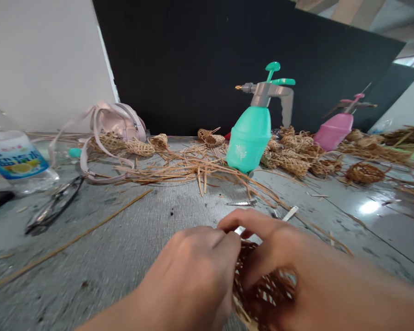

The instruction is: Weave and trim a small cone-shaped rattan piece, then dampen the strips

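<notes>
From the head camera, the left hand [193, 269] is closed, knuckles up, gripping the near side of a dark open-weave basket [264, 294]. The right hand [283, 262] curls over the top of the same basket and grips it too. The basket is held low at the bottom of the view, between the hands and partly hidden by them. A pale flat strip [239, 230] shows just above it, between the fingers.

Below the hands lies a worn grey table [103, 262], with a thin knife blade [241, 202] lying ahead of the hands. A long dry strip [65, 241] lies to the left, beside a dark wiry object [55, 204], too blurred to tell whether it is scissors or glasses. Farther off, loose dry fibres [193, 168] spread across the table around small woven cones [140, 148] and a heap of woven pieces [296, 158]. A teal pump sprayer [250, 138] stands upright among them, with a pink pump sprayer [334, 128] beyond it to the right. A round woven ball [365, 173] sits on the right. On the left are a plastic bottle [12, 156] and a pale pink bag [119, 122], its straps trailing forward. A black panel [193, 59] rises behind.
</notes>
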`<state>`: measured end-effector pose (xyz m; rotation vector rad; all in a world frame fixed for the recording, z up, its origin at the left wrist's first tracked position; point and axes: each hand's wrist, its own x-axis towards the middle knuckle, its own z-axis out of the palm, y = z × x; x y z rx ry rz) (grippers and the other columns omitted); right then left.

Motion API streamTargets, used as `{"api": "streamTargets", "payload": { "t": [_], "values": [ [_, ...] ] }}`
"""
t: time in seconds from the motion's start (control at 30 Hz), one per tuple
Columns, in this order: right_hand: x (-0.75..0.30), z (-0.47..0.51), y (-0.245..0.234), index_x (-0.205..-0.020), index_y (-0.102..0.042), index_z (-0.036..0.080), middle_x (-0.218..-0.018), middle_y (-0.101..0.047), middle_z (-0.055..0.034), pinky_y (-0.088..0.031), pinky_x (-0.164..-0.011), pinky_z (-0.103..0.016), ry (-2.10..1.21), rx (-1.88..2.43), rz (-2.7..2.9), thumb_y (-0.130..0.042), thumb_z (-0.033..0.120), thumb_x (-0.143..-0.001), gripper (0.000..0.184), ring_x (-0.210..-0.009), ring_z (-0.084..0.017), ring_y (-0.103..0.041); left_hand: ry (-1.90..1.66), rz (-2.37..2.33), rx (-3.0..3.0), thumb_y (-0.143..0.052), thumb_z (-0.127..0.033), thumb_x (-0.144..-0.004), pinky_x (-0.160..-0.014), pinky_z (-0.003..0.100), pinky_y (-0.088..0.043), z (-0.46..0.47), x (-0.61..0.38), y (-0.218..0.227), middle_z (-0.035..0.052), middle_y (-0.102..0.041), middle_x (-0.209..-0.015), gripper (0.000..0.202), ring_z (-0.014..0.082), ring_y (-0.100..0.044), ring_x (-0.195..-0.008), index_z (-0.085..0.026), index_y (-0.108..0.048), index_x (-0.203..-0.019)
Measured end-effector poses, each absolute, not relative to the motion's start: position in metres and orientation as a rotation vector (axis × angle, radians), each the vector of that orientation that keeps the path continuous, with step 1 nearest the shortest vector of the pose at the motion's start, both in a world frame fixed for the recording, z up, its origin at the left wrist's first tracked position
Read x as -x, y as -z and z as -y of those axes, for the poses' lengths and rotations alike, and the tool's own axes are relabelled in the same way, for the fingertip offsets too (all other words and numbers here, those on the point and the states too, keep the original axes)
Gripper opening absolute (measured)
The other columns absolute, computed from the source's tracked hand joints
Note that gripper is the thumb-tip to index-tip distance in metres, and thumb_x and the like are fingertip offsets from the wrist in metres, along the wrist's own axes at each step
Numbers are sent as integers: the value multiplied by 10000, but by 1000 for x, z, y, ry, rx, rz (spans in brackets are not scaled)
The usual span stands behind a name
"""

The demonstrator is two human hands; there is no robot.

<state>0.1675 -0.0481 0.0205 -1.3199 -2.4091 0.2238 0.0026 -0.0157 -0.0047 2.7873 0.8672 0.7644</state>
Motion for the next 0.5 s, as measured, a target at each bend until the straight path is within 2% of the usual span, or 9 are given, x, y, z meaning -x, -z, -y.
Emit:
{"api": "streamTargets", "payload": {
  "t": [0.07, 0.13, 0.2, 0.27, 0.5],
  "values": [
    [-171, 49, -21, -448, -583, 236, -1053, -600, 68, -514, -688, -159, -199, 1346, 2389, -610, 15, -563, 251, -810, -102, -618, -765, -885, -2748, -349, -89, -811, -421, 217, -370, 15, -3, 6, 30, -592, -570, 274, 120, -508, -433, -151, -563, -651],
    [-173, 50, -19, -538, -639, 261, -1107, -587, 38, -526, -746, -221, -43, 1297, 2329, -574, 34, -601, 244, -910, -152, -607, -729, -895, -2691, -367, -94, -796, -417, 216, -365, 14, -5, 7, 33, -594, -581, 249, 119, -504, -434, -149, -556, -644],
    [-174, 54, -15, -666, -672, 286, -1040, -610, 16, -541, -702, -233, 42, 1255, 2313, -534, 60, -643, 266, -889, -160, -605, -678, -928, -2625, -386, -91, -785, -433, 219, -369, 13, -5, 8, 28, -589, -579, 233, 122, -510, -450, -151, -544, -625],
    [-173, 57, -11, -734, -666, 299, -939, -616, 10, -540, -604, -206, 51, 1279, 2315, -497, 75, -683, 285, -776, -136, -609, -635, -950, -2572, -404, -86, -788, -466, 227, -381, 12, -5, 6, 18, -594, -599, 215, 127, -524, -484, -157, -551, -649],
    [-166, 58, -5, -659, -587, 211, -682, -565, -11, -490, -457, -231, 237, 1247, 2383, -389, 70, -729, 253, -564, -141, -554, -491, -798, -2543, -490, -82, -802, -622, 225, -432, 10, 1, -6, 21, -638, -790, 122, 149, -586, -703, -165, -579, -799]
  ]
}}
